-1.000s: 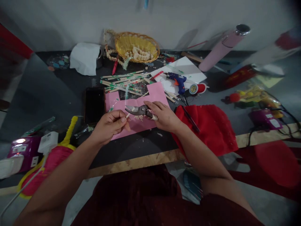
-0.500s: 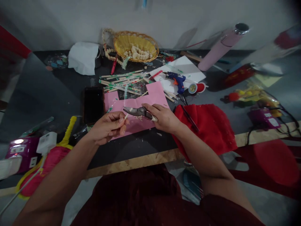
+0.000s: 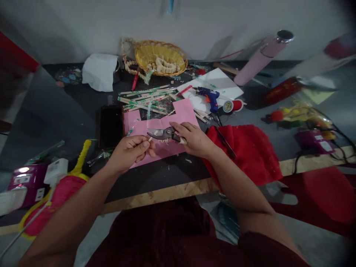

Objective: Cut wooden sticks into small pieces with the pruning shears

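Note:
My right hand [image 3: 196,140] is wrapped round the handles of a pair of pruning shears [image 3: 168,132], whose blades point left. My left hand [image 3: 133,151] pinches a short pale wooden stick [image 3: 150,139] between thumb and fingers; the stick's upper end reaches the blades. Most of the stick is hidden in the fingers. Beneath both hands lies a pink sheet of paper [image 3: 182,111] with small cut stick pieces [image 3: 164,141] on it, just under the shears.
Several wooden chopsticks [image 3: 144,99] lie behind the paper. A wicker basket [image 3: 141,55] holds pale pieces. A phone [image 3: 111,126] lies left; a blue glue gun [image 3: 210,97], red thread spool [image 3: 237,105] and red cloth [image 3: 250,152] are right. A pink flask [image 3: 258,61] stands behind.
The view has shifted slightly. My left hand and the stick sit a little lower against the blades, and less of the stick shows beyond my fingers. The shears stay in my right hand.

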### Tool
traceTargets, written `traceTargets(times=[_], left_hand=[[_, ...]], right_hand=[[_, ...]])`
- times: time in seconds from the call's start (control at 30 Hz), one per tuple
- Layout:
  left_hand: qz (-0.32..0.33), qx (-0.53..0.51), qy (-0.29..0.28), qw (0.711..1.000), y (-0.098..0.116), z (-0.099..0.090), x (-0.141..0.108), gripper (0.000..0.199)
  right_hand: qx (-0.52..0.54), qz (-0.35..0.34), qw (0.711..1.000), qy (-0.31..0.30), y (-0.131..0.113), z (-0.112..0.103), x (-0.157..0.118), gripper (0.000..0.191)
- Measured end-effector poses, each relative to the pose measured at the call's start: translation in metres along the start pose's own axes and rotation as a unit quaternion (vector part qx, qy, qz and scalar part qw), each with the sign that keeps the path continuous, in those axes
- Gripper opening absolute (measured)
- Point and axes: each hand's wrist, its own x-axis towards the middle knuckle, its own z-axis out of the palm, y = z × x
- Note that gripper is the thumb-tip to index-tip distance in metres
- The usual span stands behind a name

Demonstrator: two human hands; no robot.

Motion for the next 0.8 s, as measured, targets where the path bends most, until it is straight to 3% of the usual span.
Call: traceTargets(times=[0.13,0.27,0.47,0.53,0.63,0.8], left_hand=[[-0.034,-0.039,-0.02,0.998,0.004,0.003,-0.001,0.03],[-0.05,-0.072,-0.011,0.996,0.007,0.006,-0.001,0.032],[0.006,-0.167,-0.007,0.986,0.013,-0.01,-0.003,0.03],[0.043,-0.179,0.014,0.983,0.015,-0.013,-0.003,0.028],[0.0,-0.135,0.028,0.991,0.016,-0.008,-0.001,0.026],[-0.043,-0.055,-0.014,0.997,0.007,0.003,0.003,0.026]], right_hand=[[-0.004,-0.003,1.0,0.01,-0.001,0.0,-0.001,0.058],[0.015,-0.006,1.0,0.01,-0.001,0.002,0.0,0.06],[0.014,-0.027,0.999,0.042,0.014,0.002,0.002,0.065],[-0.017,0.027,0.997,0.075,0.021,0.0,0.002,0.063],[-0.053,0.149,0.979,0.127,0.03,-0.004,0.003,0.066],[-0.111,0.24,0.958,0.11,0.042,0.0,0.003,0.068]])
